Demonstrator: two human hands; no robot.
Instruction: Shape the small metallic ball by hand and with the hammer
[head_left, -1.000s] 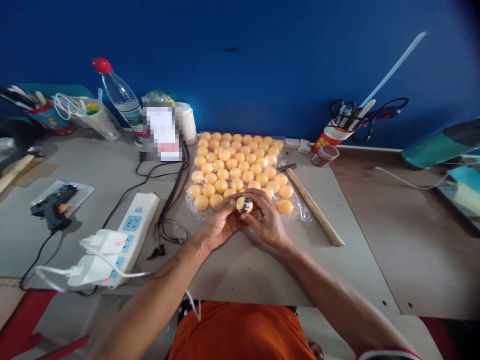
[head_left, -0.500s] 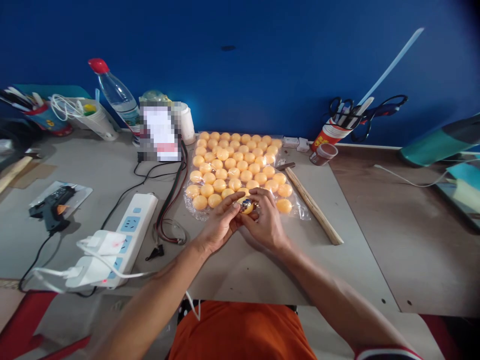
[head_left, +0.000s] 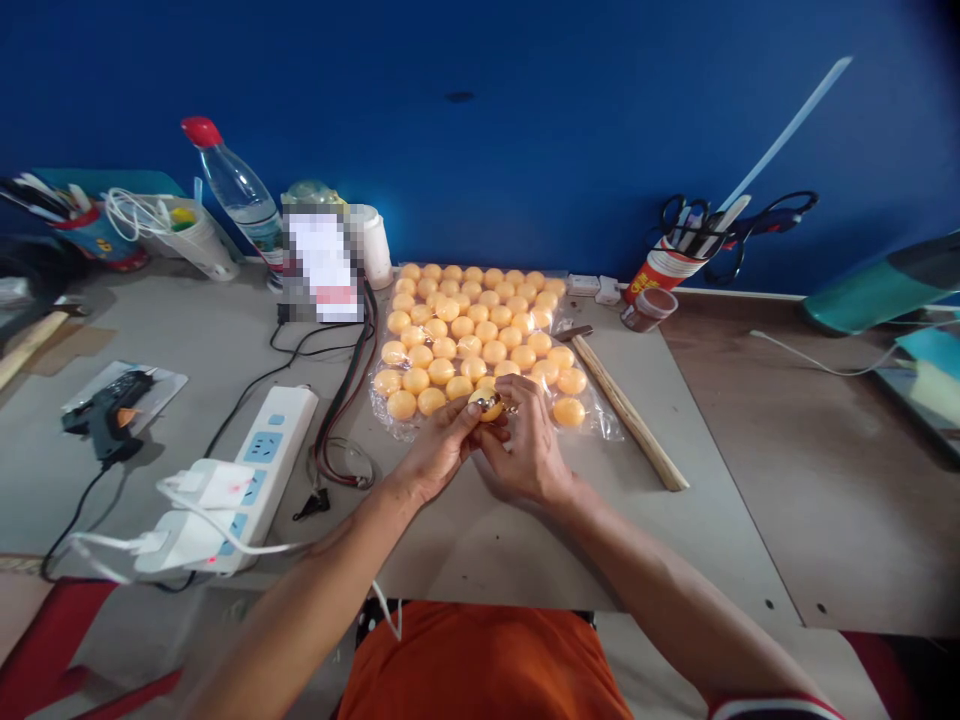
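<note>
Just in front of a clear plastic bag of orange-yellow balls (head_left: 493,352), my two hands meet over the table. Between the thumb and fingers of my left hand (head_left: 439,445) is a small shiny silver object (head_left: 486,403); its exact kind is too small to make out. My right hand (head_left: 529,440) is closed about the same object from the other side, its index finger bent over the top. Fingers cover part of it, and yellow shows around it, from a ball held or lying behind; I cannot tell which.
A wooden-handled hammer (head_left: 630,412) lies right of the bag. To the left are a white power strip (head_left: 281,420) with plugs, cables (head_left: 330,400) and a black glue gun (head_left: 116,415). A bottle (head_left: 240,190), a phone (head_left: 324,262) and a pen cup (head_left: 660,268) stand along the blue wall.
My right hand has turned slightly, its fingers drawing closer together over the silver object. The object has tilted and shifted a little left and up, and less of it shows.
</note>
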